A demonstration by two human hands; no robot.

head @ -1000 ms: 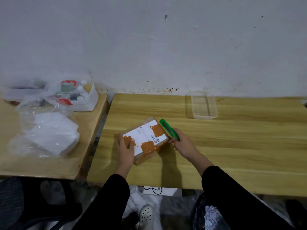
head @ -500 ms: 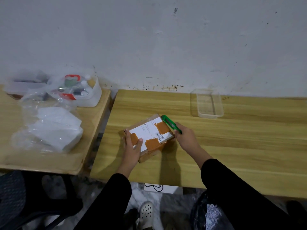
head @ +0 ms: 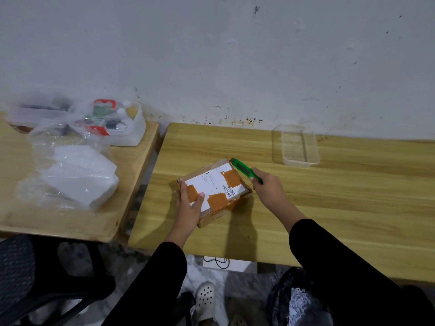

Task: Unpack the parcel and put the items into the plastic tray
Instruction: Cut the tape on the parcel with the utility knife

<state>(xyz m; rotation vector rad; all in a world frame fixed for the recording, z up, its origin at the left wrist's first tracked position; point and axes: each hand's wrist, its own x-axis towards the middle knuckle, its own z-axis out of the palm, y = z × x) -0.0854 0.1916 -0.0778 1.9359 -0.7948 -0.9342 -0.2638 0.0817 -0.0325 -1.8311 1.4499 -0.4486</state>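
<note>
The parcel lies on the counter, near its left end. The left hand clasps the parcel's near left corner, thumb on top; the right hand grips a green cutter at its far right edge. The tray stands farther right, by the wall

A white shipping label with a barcode sits on top of the taped parcel. Its printed lines are too small and blurred to read.
</note>
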